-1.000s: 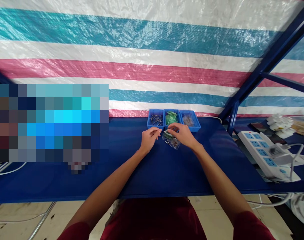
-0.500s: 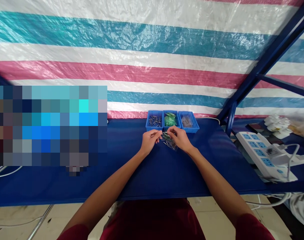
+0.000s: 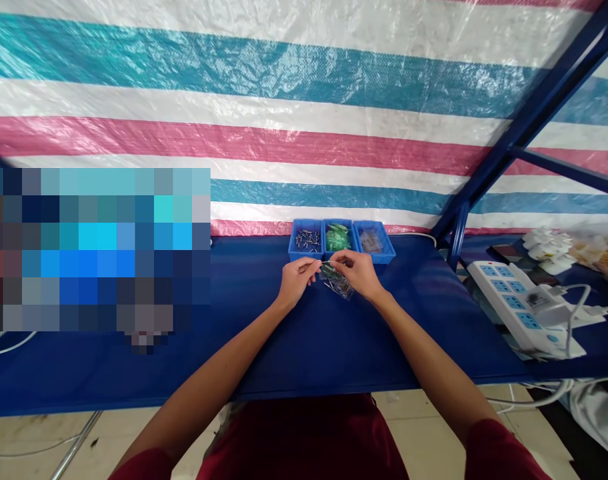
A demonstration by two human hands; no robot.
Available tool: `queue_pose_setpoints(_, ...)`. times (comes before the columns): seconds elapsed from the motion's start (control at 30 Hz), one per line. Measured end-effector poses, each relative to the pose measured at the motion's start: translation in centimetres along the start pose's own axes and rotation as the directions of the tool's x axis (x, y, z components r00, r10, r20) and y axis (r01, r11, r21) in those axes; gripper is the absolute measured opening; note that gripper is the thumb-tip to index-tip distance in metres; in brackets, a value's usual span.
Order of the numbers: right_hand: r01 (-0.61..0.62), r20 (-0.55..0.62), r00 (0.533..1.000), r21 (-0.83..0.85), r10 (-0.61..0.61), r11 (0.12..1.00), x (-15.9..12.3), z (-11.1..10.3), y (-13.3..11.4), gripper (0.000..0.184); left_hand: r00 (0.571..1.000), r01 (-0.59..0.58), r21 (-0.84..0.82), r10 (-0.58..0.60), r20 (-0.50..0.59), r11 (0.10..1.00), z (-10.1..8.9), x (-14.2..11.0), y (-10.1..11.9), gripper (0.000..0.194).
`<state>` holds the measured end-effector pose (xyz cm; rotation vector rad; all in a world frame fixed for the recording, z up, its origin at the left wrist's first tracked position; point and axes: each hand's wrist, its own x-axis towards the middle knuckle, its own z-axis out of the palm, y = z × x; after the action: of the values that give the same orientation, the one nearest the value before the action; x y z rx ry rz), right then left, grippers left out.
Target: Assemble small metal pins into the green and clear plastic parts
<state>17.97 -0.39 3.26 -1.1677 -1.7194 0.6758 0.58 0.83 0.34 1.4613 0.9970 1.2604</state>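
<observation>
My left hand (image 3: 296,280) and my right hand (image 3: 358,272) meet over the table, thumb and fingertips pinched. Between them runs a thin, pale, pin-like piece (image 3: 326,262), one end in each hand; it is too small to make out further. Just under my right hand lies a small heap of clear packets with metal pieces (image 3: 338,287), partly hidden by the fingers. Behind my hands stand three blue bins side by side: the left bin (image 3: 307,256) with dark metal pieces, the middle bin (image 3: 355,241) with green pieces, the right bin (image 3: 384,259) with clear plastic pieces.
A blue cover spans the table (image 3: 264,353). At the right sit a white power strip (image 3: 509,307) with plugs and cables, and white parts (image 3: 549,248). A blue metal frame (image 3: 484,180) slants up before a striped tarp (image 3: 304,133). Pixelated blocks mask the left side.
Both hands keep their pinch on the thin piece and have barely moved. The whole view has shifted slightly. A brownish shape, perhaps a person's hand, now shows at the far right edge.
</observation>
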Motion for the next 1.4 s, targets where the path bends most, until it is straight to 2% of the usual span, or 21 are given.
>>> queue_pose_setpoints(0.33, 0.051, -0.002, 0.999, -0.189, -0.052, 0.981, -0.8, 0.4, 0.1, 0.03, 1.0, -0.018, 0.012, 0.017, 0.017, 1.0, 0.3, -0.3, 0.8, 0.027)
queue_pose_setpoints(0.4, 0.033, -0.033, 0.999, -0.152, -0.038, 0.988, -0.9, 0.7, 0.3, 0.033, 1.0, -0.014, -0.009, 0.014, 0.012, 1.0, 0.3, -0.3, 0.9, 0.03)
queue_pose_setpoints(0.5, -0.024, -0.095, 0.995, -0.002, 0.024, 1.0, -1.0, 1.1, 0.7, 0.035, 1.0, -0.028, -0.053, 0.028, 0.007, 0.998, 0.4, -0.3, 1.0, 0.028)
queue_pose_setpoints(0.6, -0.053, -0.085, 0.995, 0.067, 0.059, 0.996, -1.2, 1.5, 0.9, 0.036, 0.999, -0.043, -0.071, 0.044, 0.011, 0.997, 0.5, -0.3, 0.8, 0.026)
queue_pose_setpoints(0.73, -0.039, -0.045, 0.998, -0.041, 0.037, 0.998, -1.2, 1.7, 0.8, 0.04, 0.998, -0.059, -0.064, 0.059, -0.009, 0.996, 0.8, -0.3, 0.7, 0.026)
queue_pose_setpoints(0.8, -0.026, -0.07, 0.997, -0.121, 0.018, 0.992, -1.1, 1.5, 0.7, 0.042, 0.997, -0.078, -0.057, 0.077, -0.02, 0.995, 0.7, -0.4, 0.7, 0.027)
queue_pose_setpoints(0.87, -0.029, -0.131, 0.991, -0.175, 0.006, 0.984, -1.0, 1.1, 0.6, 0.043, 0.995, -0.101, -0.015, 0.101, -0.001, 0.995, 0.6, -0.4, 0.7, 0.028)
queue_pose_setpoints(0.93, -0.044, -0.197, 0.98, -0.186, 0.007, 0.982, -0.9, 0.7, 0.6, 0.042, 0.988, -0.149, 0.1, 0.145, 0.046, 0.984, 0.3, -0.4, 0.7, 0.027)
queue_pose_setpoints(1.03, -0.05, -0.244, 0.97, -0.17, 0.007, 0.984, -0.9, 0.2, 0.5, 0.039, 0.961, -0.273, 0.308, 0.245, 0.126, 0.911, -0.2, -0.2, 0.5, 0.027)
queue_pose_setpoints(1.13, 0.026, -0.18, 0.982, -0.15, -0.053, 0.988, -1.0, 0.2, 0.3, 0.031, 0.951, -0.308, 0.355, 0.283, 0.121, 0.883, -0.4, 0.0, 0.3, 0.024)
queue_pose_setpoints(1.27, 0.162, -0.019, 0.986, -0.146, -0.167, 0.976, -1.2, 0.6, 0.3, 0.022, 0.977, -0.211, 0.278, 0.212, 0.025, 0.937, -0.4, -0.1, 0.3, 0.023)
queue_pose_setpoints(1.4, 0.186, 0.006, 0.982, -0.147, -0.187, 0.971, -1.2, 0.9, 0.7, 0.019, 0.985, -0.166, 0.188, 0.17, -0.002, 0.968, -0.1, -0.3, 0.6, 0.024)
